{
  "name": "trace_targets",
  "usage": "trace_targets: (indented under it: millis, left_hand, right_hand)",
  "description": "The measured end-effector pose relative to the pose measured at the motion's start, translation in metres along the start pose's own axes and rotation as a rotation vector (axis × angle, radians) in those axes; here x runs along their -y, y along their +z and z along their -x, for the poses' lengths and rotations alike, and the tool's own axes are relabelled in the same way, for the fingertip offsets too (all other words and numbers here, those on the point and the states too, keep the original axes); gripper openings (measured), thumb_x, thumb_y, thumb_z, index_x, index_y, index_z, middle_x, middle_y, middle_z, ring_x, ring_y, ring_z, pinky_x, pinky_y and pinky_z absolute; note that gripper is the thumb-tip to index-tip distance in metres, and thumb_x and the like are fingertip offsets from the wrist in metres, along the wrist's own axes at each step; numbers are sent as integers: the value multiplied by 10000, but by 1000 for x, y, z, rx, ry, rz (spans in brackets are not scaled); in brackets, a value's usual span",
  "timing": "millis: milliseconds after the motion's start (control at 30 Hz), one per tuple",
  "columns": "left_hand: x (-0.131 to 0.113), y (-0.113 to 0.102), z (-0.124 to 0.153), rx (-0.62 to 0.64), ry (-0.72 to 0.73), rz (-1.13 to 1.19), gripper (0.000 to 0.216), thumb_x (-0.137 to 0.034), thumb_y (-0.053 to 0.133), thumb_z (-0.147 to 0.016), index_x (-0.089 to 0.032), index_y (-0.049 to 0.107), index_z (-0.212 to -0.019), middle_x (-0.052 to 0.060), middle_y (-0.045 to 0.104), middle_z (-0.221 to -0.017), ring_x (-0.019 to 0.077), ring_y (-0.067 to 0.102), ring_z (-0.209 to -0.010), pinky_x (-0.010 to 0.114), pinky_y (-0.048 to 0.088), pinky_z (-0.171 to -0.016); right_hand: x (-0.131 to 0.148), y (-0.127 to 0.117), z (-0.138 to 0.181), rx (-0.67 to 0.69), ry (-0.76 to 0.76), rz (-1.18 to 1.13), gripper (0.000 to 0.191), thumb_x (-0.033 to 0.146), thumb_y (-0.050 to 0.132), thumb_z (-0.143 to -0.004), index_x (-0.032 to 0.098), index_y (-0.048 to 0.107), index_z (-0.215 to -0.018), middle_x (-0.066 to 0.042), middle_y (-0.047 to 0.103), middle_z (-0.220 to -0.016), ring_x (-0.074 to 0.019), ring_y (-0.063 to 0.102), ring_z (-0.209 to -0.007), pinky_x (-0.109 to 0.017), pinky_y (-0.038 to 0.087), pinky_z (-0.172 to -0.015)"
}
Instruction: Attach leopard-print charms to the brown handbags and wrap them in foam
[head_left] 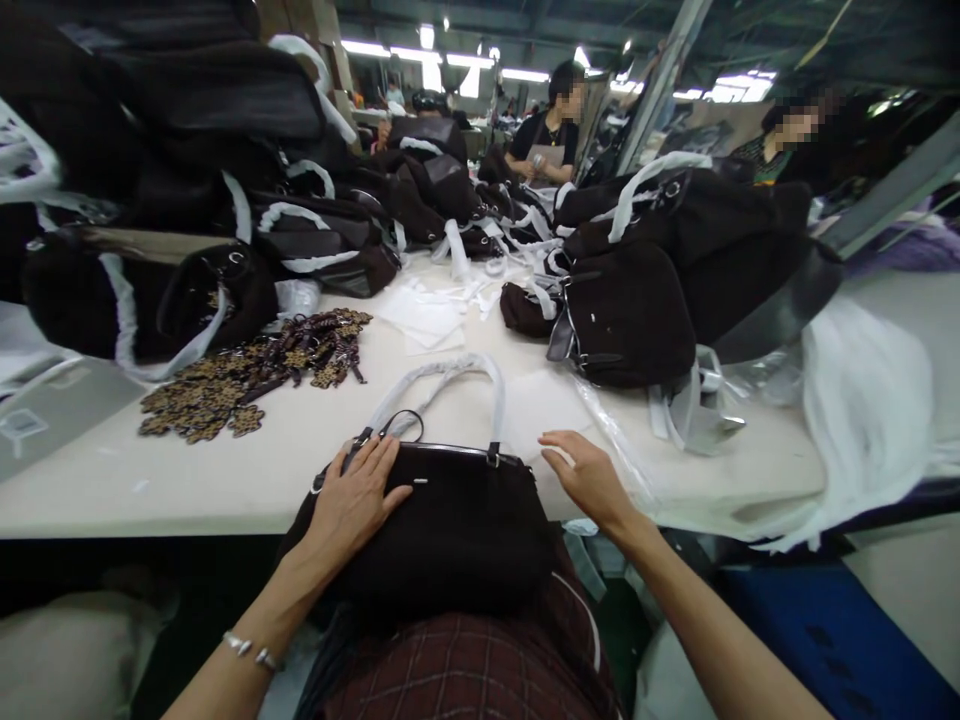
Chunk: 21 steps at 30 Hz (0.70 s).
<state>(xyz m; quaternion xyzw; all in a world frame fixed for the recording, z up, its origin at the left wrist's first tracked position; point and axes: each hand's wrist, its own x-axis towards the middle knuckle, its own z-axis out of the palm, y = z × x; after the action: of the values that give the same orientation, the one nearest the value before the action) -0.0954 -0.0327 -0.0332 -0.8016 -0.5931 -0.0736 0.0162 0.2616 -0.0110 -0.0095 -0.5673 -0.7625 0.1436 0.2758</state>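
- A plaid-clothed lap (465, 670) lies nearest the camera; a black handbag (450, 520) is propped on it and against the near edge of the table (247, 470), seemingly so that its zipped top faces up within easy reach.
- The left hand (352, 505) is laid flat on the left upper part of the handbag, fingers spread and pointing toward the zip; nothing is clasped, and the bag appears to be steadied by the weight of the palm; a bracelet (247, 650) is worn on that wrist.
- The right hand (585, 475) is held just beyond the handbag's right corner, fingers extended and loosely parted; nothing is gripped; whether the sheet of thin white paper (544, 405) beneath is touched cannot be told.
- The handbag's handles (442, 385), wrapped in white protective covering, are seen lying back onto the table behind the handbag.
- To the handbag's far left a heap of brown flower-shaped charms (247, 385) is spread on the table.
- To the handbag's far right another dark bag (626, 315) stands beside clear plastic wrapping (855, 410); probably packing material kept at hand.
- Well beyond the handbag, stacks of similar bags (225, 200) are piled; other people (551, 130) are seated behind them.
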Motion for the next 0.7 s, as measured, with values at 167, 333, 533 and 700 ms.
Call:
trace_targets:
  millis: [167, 333, 533, 700]
  left_hand:
    - [-10, -13, -4, 41, -47, 12, 557, -365, 559, -919, -144, 462, -1421, 135, 478, -1488, 310, 407, -1395, 560, 256, -1161]
    - [-21, -41, -5, -52, -12, 76, 487, -310, 612, -898, -171, 522, -1356, 124, 522, -1454, 308, 433, -1368, 548, 234, -1178]
    - [19, -65, -34, -172, -250, 261, 205, -290, 463, -982, -241, 662, -971, 27, 699, -1039, 174, 632, -1001, 309, 465, -939]
    - [97, -50, -97, -143, -529, 222, 178, -238, 483, -932, -202, 657, -942, 76, 672, -1045, 220, 638, -969, 331, 490, -846]
  right_hand:
    - [-26, 22, -37, 166, -165, 296, 267, 291, 544, -903, 213, 705, -1101, -101, 673, -1228, -278, 593, -1149, -437, 471, -977]
    - [-50, 26, -70, 92, -116, 518, 290, 270, 490, -896, 182, 718, -1053, -122, 693, -1174, -328, 614, -1092, -491, 485, -908]
    - [-51, 11, -61, -112, -37, 270, 360, 368, 441, -875, 173, 704, -1024, -105, 714, -1126, -291, 647, -1081, -463, 468, -1003]
    - [-34, -13, -31, -222, 199, 61, 414, 575, 517, -801, 276, 715, -1007, -27, 736, -1108, -301, 674, -1072, -420, 538, -903]
